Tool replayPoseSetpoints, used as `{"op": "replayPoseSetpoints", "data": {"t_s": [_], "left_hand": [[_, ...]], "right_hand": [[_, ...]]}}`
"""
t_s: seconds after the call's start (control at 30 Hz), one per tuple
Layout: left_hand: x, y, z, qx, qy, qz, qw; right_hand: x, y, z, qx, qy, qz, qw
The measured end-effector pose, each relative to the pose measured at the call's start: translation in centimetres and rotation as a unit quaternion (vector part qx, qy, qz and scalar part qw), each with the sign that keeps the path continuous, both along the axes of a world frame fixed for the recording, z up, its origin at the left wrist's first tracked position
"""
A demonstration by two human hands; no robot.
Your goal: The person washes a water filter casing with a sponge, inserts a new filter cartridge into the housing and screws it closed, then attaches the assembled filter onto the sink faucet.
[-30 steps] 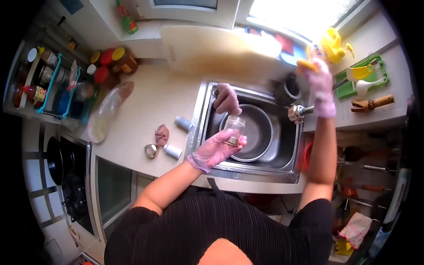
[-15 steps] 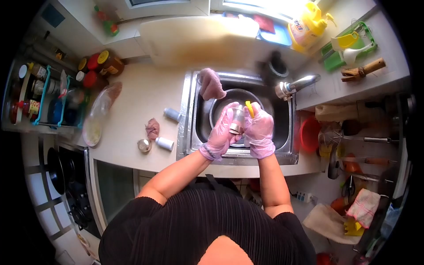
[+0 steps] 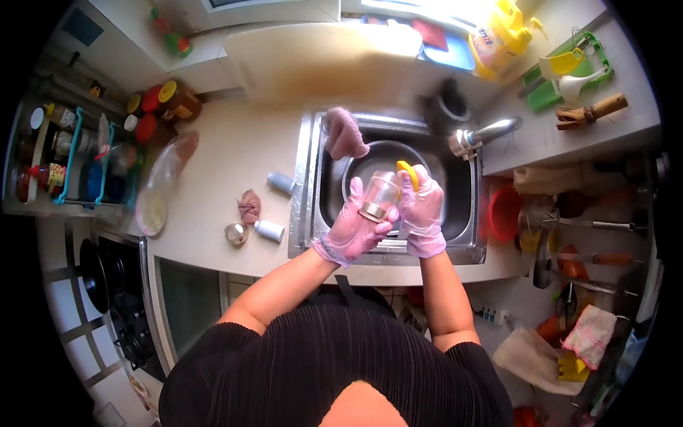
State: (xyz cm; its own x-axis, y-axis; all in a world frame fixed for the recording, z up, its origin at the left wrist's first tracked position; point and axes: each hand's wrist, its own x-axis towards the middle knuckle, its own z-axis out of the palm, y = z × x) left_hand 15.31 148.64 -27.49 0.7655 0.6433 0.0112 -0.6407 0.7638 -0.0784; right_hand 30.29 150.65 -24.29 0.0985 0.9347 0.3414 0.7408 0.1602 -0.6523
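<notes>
A small, clear, see-through jar (image 3: 384, 189) with a silver metallic band (image 3: 373, 211) around its near end rests in the left hand (image 3: 350, 231), over the near part of the sink (image 3: 304, 206). It lies tilted, its far end leaning right. A small yellow sponge (image 3: 408, 171), held in the right hand (image 3: 422, 210), pokes out just right of the jar's far end.
</notes>
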Motion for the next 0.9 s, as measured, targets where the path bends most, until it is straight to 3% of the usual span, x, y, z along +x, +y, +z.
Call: {"op": "replayPoseSetpoints", "data": {"t_s": [0.07, 0.13, 0.2, 0.27, 0.33, 0.47, 0.53, 0.6, 0.73, 0.8, 0.87, 0.9], "left_hand": [[-0.4, 0.4, 0.8, -0.043, -0.063, -0.028, 0.997], [-0.5, 0.7, 0.9, -0.051, -0.068, -0.031, 0.996], [-0.6, 0.8, 1.3, -0.061, -0.071, -0.037, 0.995], [-1.0, 1.2, 3.2, 0.047, 0.190, 0.018, 0.980], [-1.0, 1.9, 1.7, 0.064, 0.238, 0.034, 0.968], [0.6, 2.1, 0.6, 0.071, 0.382, 0.149, 0.909], [2.1, 1.6, 1.4, 0.049, 0.442, 0.200, 0.873], [2.5, 1.3, 0.3, 0.089, 0.431, 0.228, 0.869], [2.0, 1.0, -1.8, 0.107, 0.420, 0.218, 0.875], [2.8, 0.4, -1.0, 0.105, 0.428, 0.221, 0.870], [2.2, 1.0, 0.5, 0.087, 0.427, 0.196, 0.878], [1.8, 1.6, 0.0, 0.100, 0.422, 0.198, 0.879]], "right_hand": [[-0.2, -0.6, 0.3, 0.004, 0.119, 0.004, 0.993], [-0.3, -0.9, 0.8, -0.010, 0.132, 0.008, 0.991], [-0.3, -0.9, 2.1, 0.077, 0.055, 0.037, 0.995], [0.1, -0.7, 1.9, 0.105, 0.008, 0.031, 0.994], [0.4, -0.9, 1.9, 0.104, -0.121, 0.067, 0.985], [-3.1, -3.3, 1.4, 0.149, -0.134, 0.145, 0.969], [-1.7, -1.2, 1.1, 0.077, -0.177, 0.035, 0.981], [-1.7, -1.1, 1.2, 0.085, -0.146, 0.016, 0.986], [-3.0, -2.4, 0.5, 0.187, -0.112, 0.106, 0.970], [-1.6, -0.6, 0.6, 0.039, -0.034, 0.003, 0.999], [-2.4, -1.0, 0.5, 0.176, -0.098, 0.012, 0.979], [-3.2, -2.1, 0.7, 0.162, -0.097, 0.044, 0.981]]}}
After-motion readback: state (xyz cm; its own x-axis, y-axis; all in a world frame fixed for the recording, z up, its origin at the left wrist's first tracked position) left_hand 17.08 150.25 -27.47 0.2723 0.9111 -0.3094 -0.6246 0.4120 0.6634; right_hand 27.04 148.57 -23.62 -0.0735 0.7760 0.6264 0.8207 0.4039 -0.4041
